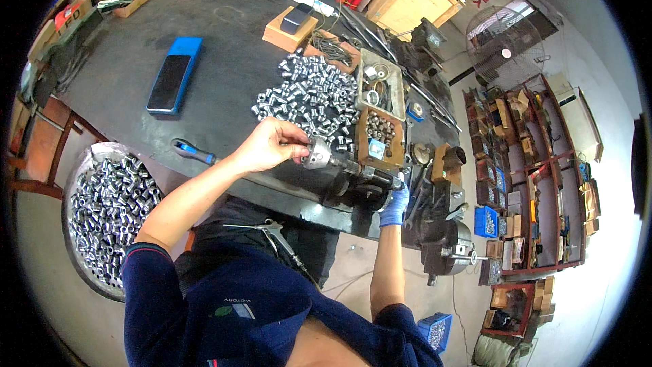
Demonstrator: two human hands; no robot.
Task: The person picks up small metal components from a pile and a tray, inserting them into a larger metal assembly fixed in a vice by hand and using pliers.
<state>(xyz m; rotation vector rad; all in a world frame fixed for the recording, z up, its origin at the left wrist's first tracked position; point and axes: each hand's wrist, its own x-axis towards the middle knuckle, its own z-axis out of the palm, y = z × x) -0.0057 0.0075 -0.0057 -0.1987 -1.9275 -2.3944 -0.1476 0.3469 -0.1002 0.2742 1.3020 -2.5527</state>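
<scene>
Head view: one metal chuck (318, 155) sat at the desk's (227, 88) near edge, the left hand's (268, 146) fingers pressed together at its face, anything between them hidden. The gloved right hand (394, 205) was beside one clamp (363, 187); its grip couldn't be told. Close behind lay one heap of fittings (309, 95), bordered by three open boxes (380, 162); leftward, one screwdriver (195, 152), one tub (70, 231).

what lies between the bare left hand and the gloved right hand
In the head view, the silver chuck and then the dark fixture lie between the left hand and the right hand.
</scene>
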